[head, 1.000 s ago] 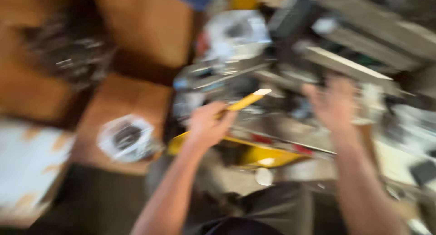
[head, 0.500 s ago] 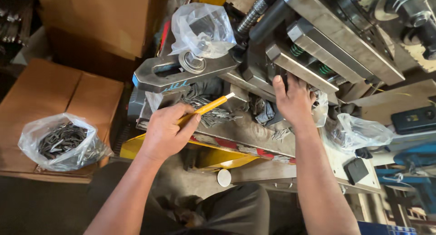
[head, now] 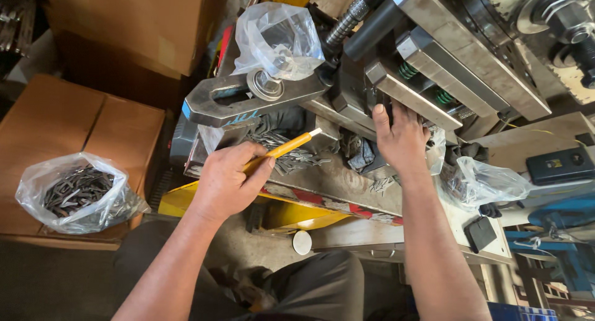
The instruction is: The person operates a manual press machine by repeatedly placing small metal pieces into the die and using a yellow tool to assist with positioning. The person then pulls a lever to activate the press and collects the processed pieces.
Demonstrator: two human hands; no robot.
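Observation:
My left hand [head: 228, 180] grips a thin yellow stick-like tool [head: 290, 147] with a white tip, pointing up and right over a heap of small grey metal pieces [head: 282, 149] on a worn metal table [head: 347, 183]. My right hand [head: 401, 137] rests fingers-up against the lower edge of a grey steel machine block [head: 414, 93] with green springs; whether it grips anything is hidden. A heavy steel clamp arm [head: 248, 98] lies just above the heap.
A clear plastic bag [head: 279, 39] sits over a part on the clamp arm. Another bag of dark metal pieces [head: 77, 194] rests on a cardboard box [head: 59, 126] at left. A crumpled bag [head: 486, 183] lies at right, near a dark device [head: 561, 165].
The view has steadied from a blur and drawn closer. My right hand has moved from mid-air onto the steel block. My left hand keeps the yellow tool over the metal pieces.

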